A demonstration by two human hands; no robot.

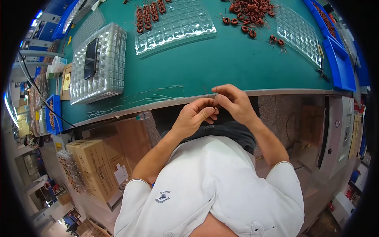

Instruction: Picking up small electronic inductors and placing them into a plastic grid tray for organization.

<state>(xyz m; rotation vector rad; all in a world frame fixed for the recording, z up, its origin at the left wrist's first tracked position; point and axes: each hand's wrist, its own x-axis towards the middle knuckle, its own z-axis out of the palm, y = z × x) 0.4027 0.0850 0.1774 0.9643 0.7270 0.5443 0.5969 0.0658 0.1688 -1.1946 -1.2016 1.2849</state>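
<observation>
Just off the table's front edge, my left hand (196, 113) and my right hand (237, 103) meet in front of my body. Both are closed, thumbs and fingertips pinching a small wire-wound ring coil (213, 103). Its body is mostly hidden by the fingers, while thin dark wire leads (206, 91) stick up above them. Similar reddish-brown ring coils with wire ends lie in a heap (250, 12) at the back of the green table. More of them sit in rows (148, 15) in a clear plastic tray (173, 39) with round pockets.
A tall stack of clear trays (106, 63) stands at the left with a black phone (90, 58) on top. Another clear tray (296, 29), cutters (323, 74) and blue bins (339, 65) are at the right. Loose wires (150, 96) lie near the front edge.
</observation>
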